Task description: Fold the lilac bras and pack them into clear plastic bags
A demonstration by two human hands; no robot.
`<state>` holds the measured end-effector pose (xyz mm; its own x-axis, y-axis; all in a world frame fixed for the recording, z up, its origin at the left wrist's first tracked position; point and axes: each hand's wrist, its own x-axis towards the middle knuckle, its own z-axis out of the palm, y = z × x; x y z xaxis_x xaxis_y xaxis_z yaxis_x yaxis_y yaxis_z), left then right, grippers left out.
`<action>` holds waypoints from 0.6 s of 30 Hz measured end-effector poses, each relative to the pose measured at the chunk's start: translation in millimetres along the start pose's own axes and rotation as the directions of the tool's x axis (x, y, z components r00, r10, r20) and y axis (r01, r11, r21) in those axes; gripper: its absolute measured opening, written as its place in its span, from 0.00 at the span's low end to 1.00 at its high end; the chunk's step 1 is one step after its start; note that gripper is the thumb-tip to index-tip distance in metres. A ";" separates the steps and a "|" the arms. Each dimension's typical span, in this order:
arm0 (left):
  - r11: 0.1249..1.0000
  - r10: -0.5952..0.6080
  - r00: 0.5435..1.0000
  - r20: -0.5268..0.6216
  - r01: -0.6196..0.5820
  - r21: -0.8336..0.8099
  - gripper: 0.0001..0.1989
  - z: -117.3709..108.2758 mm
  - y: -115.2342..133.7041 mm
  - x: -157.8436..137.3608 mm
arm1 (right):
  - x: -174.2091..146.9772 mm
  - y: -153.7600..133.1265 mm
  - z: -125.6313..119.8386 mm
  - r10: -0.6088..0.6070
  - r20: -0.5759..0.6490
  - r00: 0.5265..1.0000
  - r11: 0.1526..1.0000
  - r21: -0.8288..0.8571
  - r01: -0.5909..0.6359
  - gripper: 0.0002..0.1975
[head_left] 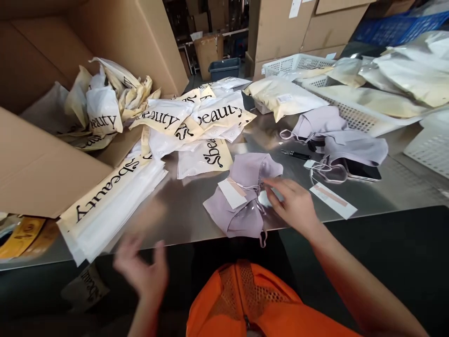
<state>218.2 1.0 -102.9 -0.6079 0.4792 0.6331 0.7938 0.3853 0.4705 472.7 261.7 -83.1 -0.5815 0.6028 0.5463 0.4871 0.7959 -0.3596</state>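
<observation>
Lying rumpled near the desk's point(185, 210) front edge, the lilac garment point(242, 217) bears a pink-and-white tag point(232, 194). My right hand point(294, 203) is at its side, whether pinching I cannot tell; my blurred left hand point(142, 264) is spread.

A blue-grey bin point(225, 71) stands beside a worn cardboard carton point(207, 52).

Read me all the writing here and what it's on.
"Sbeauty": flat bag stack.
"beauty": heaped bags, some letters hidden.
"Sbea": bag behind the lilac garment.
"eauty": bag inside the carton.
Too small, dim or blurred to read: garment tag, loose tag, yellow packet, carton label, bag sticker, bag below table.
</observation>
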 end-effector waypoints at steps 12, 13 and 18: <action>0.879 0.464 0.564 0.683 -0.391 -0.274 0.16 82.1 51.3 39.4 | 35.2 -2.3 1.2 -0.054 0.454 0.889 0.998 0.059 0.031 0.04; 0.885 0.451 0.571 0.686 -0.385 -0.261 0.16 80.1 39.9 43.7 | 33.6 -1.8 -2.7 -0.019 0.419 0.908 0.984 0.167 -0.056 0.05; 0.923 0.347 0.675 0.651 -0.368 -0.110 0.11 80.5 24.7 47.5 | 36.1 26.9 -18.3 0.538 0.078 0.839 0.534 0.739 -0.411 0.14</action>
<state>207.4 96.7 -110.6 -0.1475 0.9705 0.1908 0.9588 0.0929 0.2686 476.7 303.8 -59.2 -0.2764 0.9387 0.2061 0.0170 0.2192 -0.9755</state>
